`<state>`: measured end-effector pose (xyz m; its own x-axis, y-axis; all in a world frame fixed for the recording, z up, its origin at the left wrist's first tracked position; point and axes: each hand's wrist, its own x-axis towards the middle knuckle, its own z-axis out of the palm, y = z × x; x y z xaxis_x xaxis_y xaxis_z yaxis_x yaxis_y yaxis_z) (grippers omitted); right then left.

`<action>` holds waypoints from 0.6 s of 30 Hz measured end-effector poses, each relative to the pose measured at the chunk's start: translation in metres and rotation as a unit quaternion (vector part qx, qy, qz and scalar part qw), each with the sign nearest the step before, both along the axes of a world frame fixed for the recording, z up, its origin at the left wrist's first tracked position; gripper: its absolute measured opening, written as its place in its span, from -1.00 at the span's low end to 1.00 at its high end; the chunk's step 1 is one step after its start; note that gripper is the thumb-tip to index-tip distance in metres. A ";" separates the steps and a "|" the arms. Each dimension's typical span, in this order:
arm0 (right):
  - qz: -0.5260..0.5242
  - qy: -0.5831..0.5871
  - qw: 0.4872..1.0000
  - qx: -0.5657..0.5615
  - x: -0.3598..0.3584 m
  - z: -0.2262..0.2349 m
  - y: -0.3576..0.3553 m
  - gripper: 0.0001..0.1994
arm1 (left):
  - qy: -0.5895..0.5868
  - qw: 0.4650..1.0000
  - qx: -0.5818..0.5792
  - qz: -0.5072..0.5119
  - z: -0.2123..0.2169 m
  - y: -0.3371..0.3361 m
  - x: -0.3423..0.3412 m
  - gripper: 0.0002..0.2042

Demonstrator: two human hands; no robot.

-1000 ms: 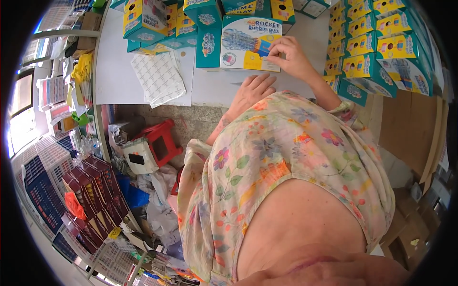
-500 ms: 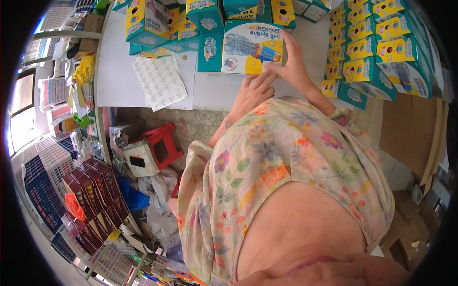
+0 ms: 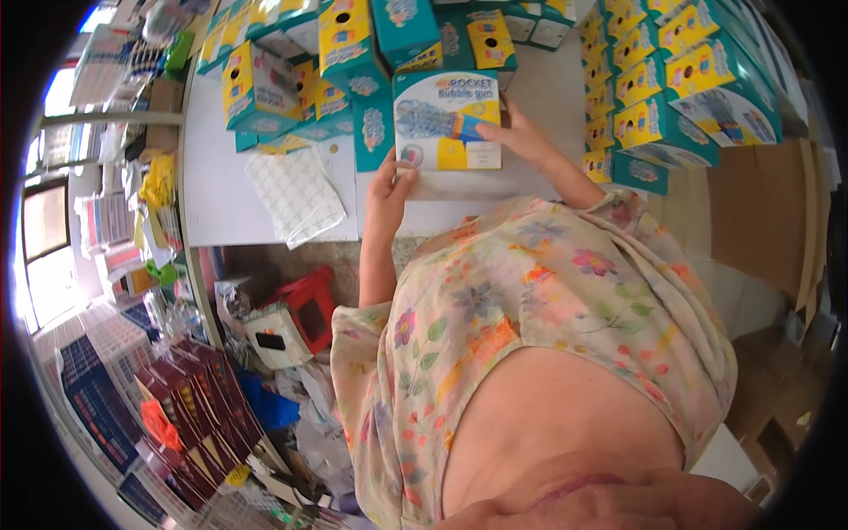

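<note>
A teal, white and yellow toy box (image 3: 446, 119) with a picture of a bubble toy faces me at the near middle of the white table. My left hand (image 3: 389, 184) grips its lower left corner, thumb on the front. At the right edge my right hand (image 3: 519, 132) holds the box, its thumb across the front and the other fingers partly hidden behind. Another teal box (image 3: 373, 132) stands against its left side. To the left lies a sheet of whitish labels (image 3: 296, 196), flat on the table.
Similar boxes (image 3: 261, 88) crowd the far left and middle. More boxes (image 3: 640, 128) stand in stacked rows on the right. A red stool (image 3: 309, 309) and a shelf of dark red boxes (image 3: 199, 389) are at the lower left. Brown cardboard (image 3: 760, 221) leans at the right.
My left hand has moved from below the box to its lower left corner. My right hand has slid down the right edge, its thumb now on the front. The view has shifted.
</note>
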<state>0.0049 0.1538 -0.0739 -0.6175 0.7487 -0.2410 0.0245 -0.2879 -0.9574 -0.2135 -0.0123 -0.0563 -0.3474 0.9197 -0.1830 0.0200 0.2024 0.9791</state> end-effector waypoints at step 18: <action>-0.177 -0.048 0.978 0.099 0.283 0.056 -0.079 -0.07 | -0.055 0.956 0.076 -0.278 0.051 0.024 0.075 -0.97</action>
